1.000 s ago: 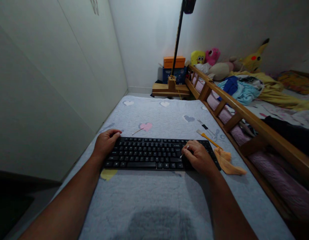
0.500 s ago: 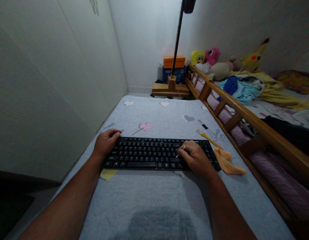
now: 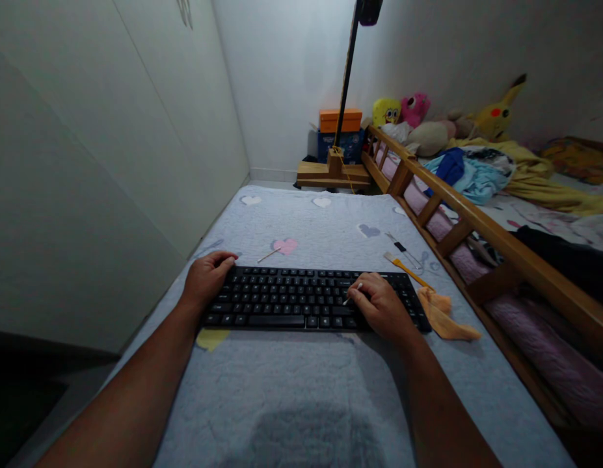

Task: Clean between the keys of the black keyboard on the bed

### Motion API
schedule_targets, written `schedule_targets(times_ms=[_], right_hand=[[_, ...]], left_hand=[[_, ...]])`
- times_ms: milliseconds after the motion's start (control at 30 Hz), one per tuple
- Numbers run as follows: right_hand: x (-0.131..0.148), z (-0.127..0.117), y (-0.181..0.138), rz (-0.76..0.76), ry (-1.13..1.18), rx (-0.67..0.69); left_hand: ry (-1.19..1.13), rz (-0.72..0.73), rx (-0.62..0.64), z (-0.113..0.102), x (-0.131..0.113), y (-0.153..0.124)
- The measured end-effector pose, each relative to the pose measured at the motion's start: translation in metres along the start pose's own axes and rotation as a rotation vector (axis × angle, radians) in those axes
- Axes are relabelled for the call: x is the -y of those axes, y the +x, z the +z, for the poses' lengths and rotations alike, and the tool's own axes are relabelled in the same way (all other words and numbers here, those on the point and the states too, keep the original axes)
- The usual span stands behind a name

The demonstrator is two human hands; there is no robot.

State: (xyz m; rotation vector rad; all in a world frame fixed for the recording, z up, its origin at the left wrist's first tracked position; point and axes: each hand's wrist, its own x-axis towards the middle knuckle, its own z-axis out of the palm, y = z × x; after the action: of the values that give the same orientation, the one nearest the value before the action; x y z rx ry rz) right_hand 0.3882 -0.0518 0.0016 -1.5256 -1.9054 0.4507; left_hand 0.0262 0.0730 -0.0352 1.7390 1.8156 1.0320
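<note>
A black keyboard (image 3: pixel 296 299) lies across a light blue quilt (image 3: pixel 301 390) with heart patches. My left hand (image 3: pixel 206 278) curls over the keyboard's left end, gripping its edge. My right hand (image 3: pixel 382 307) rests on the right part of the keys and pinches a thin white cotton swab (image 3: pixel 352 294), whose tip points down at the keys.
Another swab (image 3: pixel 268 255) lies beyond the keyboard by a pink heart. A yellow-handled tool (image 3: pixel 406 268), a small black tool (image 3: pixel 401 247) and an orange cloth (image 3: pixel 445 315) lie to the right. A wooden bed rail (image 3: pixel 477 224), plush toys and boxes stand beyond.
My right hand with the swab has slid a little to the left along the keys over the last second. The left hand has stayed put.
</note>
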Motion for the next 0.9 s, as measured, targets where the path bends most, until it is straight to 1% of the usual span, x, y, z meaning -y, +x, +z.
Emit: schedule_targets(times_ms=[300,533,900], right_hand=[[-0.0014,0.0008,0.0008,-0.006,-0.001,-0.030],[-0.0018,0.0019,0.0005,-0.022,-0.010,-0.049],[-0.0006,0.0005,-0.0003,-0.017,-0.015,-0.019]], left_hand=[[-0.010,-0.005,0.003,0.0003,0.0028,0.0010],[-0.002,0.000,0.000,-0.0003,-0.0005,-0.0001],[-0.018,-0.003,-0.014,0.0004,-0.0005,-0.0005]])
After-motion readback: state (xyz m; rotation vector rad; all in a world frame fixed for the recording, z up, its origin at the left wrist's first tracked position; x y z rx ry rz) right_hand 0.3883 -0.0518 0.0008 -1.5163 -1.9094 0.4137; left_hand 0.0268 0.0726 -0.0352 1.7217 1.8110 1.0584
